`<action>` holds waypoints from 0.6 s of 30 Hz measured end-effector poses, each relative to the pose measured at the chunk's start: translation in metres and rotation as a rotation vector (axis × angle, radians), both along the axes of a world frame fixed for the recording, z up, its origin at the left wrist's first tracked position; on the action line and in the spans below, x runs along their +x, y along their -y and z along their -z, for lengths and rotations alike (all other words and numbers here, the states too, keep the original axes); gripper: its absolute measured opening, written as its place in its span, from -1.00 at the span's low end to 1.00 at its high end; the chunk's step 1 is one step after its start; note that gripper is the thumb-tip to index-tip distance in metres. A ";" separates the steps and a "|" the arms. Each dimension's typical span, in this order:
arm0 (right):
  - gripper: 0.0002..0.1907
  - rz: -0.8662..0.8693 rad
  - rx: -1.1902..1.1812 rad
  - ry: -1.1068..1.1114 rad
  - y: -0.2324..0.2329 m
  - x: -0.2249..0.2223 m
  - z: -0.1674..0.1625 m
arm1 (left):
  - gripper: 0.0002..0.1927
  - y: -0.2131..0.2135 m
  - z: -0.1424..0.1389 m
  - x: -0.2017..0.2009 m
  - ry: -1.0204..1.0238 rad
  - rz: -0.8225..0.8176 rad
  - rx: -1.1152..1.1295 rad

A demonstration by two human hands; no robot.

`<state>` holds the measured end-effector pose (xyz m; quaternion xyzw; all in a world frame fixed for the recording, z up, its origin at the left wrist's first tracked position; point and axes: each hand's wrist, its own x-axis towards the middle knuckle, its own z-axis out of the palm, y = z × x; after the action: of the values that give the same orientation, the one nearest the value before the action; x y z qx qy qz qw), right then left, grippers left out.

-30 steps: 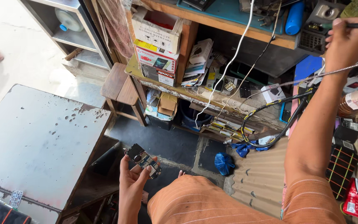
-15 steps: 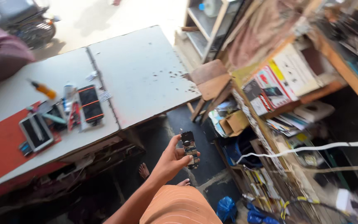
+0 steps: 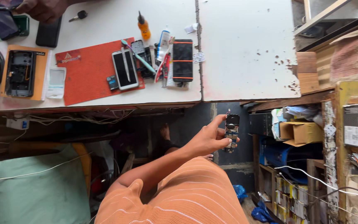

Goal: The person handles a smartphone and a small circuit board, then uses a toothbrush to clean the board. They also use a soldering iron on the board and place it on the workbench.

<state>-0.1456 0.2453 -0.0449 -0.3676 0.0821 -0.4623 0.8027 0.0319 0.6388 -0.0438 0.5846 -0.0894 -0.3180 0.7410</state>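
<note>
White table [image 3: 245,49], red mat [image 3: 88,70], phones

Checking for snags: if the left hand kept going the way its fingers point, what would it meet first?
The left hand, holding a small circuit board, points toward the cluttered shelf at right. The black box there looks first in line, though depth is unclear.

Left hand [image 3: 207,139] grips opened phone [image 3: 231,132] below white table [image 3: 245,49]; orange mat [image 3: 92,70] holds phones.
</note>
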 end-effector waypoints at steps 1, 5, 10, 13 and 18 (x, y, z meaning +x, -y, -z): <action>-0.72 -0.046 0.051 0.022 -0.022 -0.001 0.005 | -0.26 -0.014 0.003 0.006 0.009 0.004 0.022; -0.70 -0.188 0.208 0.079 -0.098 -0.008 0.027 | -0.25 -0.068 0.018 0.032 0.047 0.004 0.073; -0.68 -0.320 0.362 0.140 -0.135 0.004 0.039 | -0.26 -0.113 0.034 0.062 0.065 -0.020 0.105; -0.67 -0.296 0.444 0.251 -0.153 -0.003 0.046 | -0.24 -0.130 0.040 0.079 0.030 0.010 0.124; -0.58 -0.232 0.469 0.354 -0.174 0.001 0.050 | -0.27 -0.145 0.047 0.084 -0.052 0.023 0.067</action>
<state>-0.1442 0.4197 -0.0952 -0.0930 0.0030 -0.3928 0.9149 0.1160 0.7837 -0.0912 0.5997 -0.0660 -0.3444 0.7193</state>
